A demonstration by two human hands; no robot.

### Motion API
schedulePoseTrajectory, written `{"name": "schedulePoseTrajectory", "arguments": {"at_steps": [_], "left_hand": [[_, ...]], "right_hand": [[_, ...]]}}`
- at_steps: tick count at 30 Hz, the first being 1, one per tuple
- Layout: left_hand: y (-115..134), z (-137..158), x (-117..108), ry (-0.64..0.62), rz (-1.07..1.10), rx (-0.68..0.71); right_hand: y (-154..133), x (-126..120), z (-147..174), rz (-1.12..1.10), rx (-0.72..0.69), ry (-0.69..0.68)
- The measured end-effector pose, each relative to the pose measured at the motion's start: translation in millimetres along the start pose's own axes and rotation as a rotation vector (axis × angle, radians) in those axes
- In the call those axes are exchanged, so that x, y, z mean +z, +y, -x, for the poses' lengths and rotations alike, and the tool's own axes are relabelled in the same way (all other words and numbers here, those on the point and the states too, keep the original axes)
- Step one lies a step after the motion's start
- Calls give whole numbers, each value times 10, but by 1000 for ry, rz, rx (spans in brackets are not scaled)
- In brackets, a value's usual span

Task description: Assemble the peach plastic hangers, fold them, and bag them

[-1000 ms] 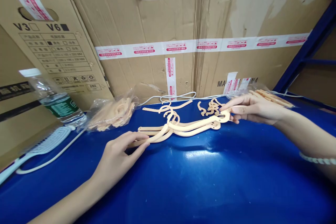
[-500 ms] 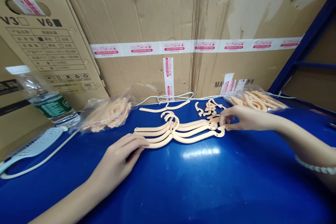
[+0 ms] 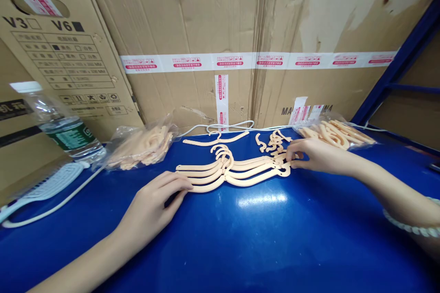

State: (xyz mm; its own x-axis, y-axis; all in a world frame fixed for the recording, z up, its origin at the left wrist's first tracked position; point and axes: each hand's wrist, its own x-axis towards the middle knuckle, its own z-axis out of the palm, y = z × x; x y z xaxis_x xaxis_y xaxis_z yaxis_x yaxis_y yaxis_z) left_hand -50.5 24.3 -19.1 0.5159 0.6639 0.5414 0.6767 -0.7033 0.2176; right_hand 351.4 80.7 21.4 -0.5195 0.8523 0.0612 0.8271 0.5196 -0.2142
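Several peach plastic clothes hangers lie in a nested row in front of me, their hooks bunched in the middle. My left hand (image 3: 158, 199) pinches the left tip of the nearest clothes hanger (image 3: 252, 181) between thumb and fingers. At its other end, my right hand (image 3: 314, 156) closes thumb and fingers on the small curved end piece (image 3: 283, 172); the fingertips' exact contact is partly hidden. Beyond the row lies a single separate hanger (image 3: 233, 139). A small heap of loose curved pieces (image 3: 273, 142) sits just behind my right fingers.
Plastic bags of peach parts lie left (image 3: 140, 146) and right (image 3: 337, 132) on the blue table (image 3: 220, 247). A water bottle (image 3: 68, 132), a pale blue hairbrush (image 3: 51, 187) and a white cable (image 3: 62, 208) are at left. Cardboard boxes (image 3: 206, 23) stand behind.
My right hand and the near hanger's right end have shifted slightly left and away from me. My left hand keeps its pinch on the left tip.
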Motion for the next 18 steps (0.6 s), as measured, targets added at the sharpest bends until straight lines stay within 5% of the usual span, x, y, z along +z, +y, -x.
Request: {"name": "schedulePoseTrajectory", "arguments": {"at_steps": [18], "left_hand": [[-12, 16, -3, -2, -20, -29]], "right_hand": [[-26, -11, 17, -11, -8, -25]]}}
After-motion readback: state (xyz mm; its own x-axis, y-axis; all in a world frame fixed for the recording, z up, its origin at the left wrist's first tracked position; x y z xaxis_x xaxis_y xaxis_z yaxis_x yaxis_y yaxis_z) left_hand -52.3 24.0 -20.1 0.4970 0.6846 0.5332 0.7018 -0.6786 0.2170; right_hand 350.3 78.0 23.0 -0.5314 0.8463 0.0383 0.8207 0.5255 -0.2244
